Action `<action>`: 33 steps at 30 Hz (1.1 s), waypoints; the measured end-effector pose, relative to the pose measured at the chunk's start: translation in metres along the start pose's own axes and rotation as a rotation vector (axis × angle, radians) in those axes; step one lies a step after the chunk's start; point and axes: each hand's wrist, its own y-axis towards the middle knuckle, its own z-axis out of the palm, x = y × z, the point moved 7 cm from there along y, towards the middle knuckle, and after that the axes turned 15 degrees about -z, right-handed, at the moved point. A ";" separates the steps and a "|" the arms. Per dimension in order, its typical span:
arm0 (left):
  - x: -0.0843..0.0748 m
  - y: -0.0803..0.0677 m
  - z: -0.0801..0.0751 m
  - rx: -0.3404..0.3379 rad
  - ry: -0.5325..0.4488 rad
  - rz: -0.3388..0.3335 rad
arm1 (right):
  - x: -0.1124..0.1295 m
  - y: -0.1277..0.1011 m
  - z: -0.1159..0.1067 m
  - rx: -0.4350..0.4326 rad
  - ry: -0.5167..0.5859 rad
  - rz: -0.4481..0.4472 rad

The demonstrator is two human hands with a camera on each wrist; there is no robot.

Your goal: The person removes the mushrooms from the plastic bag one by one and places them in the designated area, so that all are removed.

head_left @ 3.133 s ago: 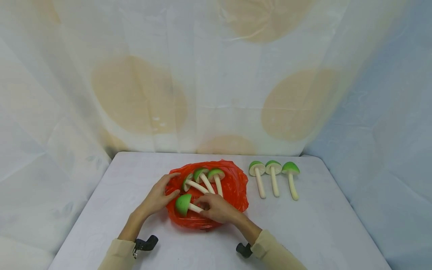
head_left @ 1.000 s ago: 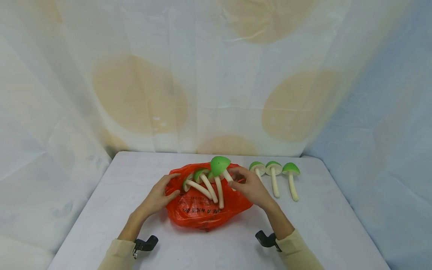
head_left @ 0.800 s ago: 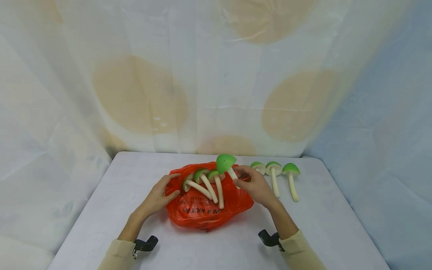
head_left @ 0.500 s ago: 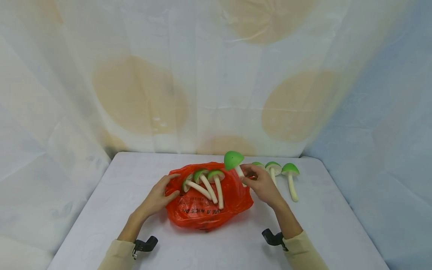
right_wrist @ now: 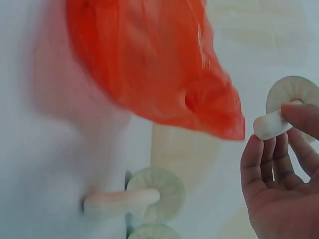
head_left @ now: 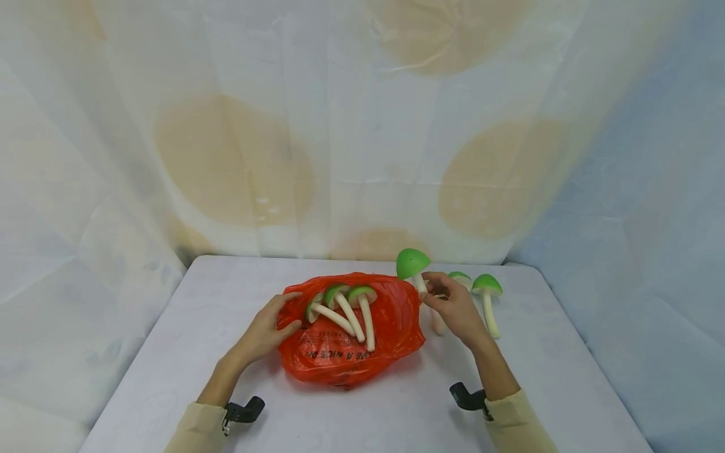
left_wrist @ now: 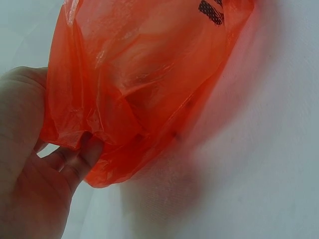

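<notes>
Mushroom (head_left: 412,265) up in my right hand (head_left: 455,308), off the table (head_left: 538,377), green cap on top, white stem pinched between my thumb and fingertips (right_wrist: 299,115). It hangs just right of the bag (head_left: 351,333), above the far-right part of the table. From the right wrist view I see the pale underside of its cap (right_wrist: 294,94) and the cut end of the stem poking out past my fingers, which are curled round it.

My left hand (head_left: 266,330) is on the bag's left edge, gripping the orange plastic: the thumb lies over the top of the fold, fingers (left_wrist: 82,159) tucked under it, a bunch of film clamped between. The bag lies on the table in the middle, its mouth toward the far side, black print on its near face.

Three mushrooms (head_left: 345,308) lie on the bag, caps at the far end, stems pointing near, side by side and touching in places.

Right of my right hand, more mushrooms on the table: one in plain sight (head_left: 488,302), cap far, stem near; one beside it (head_left: 460,278), half hidden behind my hand; a stem end (head_left: 438,326) shows just below my fingers. The right wrist view shows one of them lying flat (right_wrist: 144,196) under my hand, close to the bag's edge.
</notes>
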 end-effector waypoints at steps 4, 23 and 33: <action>0.001 0.000 0.000 -0.003 0.001 0.004 | -0.010 0.002 -0.009 -0.028 -0.017 0.005; 0.002 0.004 0.000 0.000 0.005 0.002 | -0.048 -0.008 -0.036 -0.084 -0.089 0.113; -0.002 0.001 -0.001 0.009 -0.013 0.015 | -0.064 -0.018 -0.054 -0.126 -0.085 0.161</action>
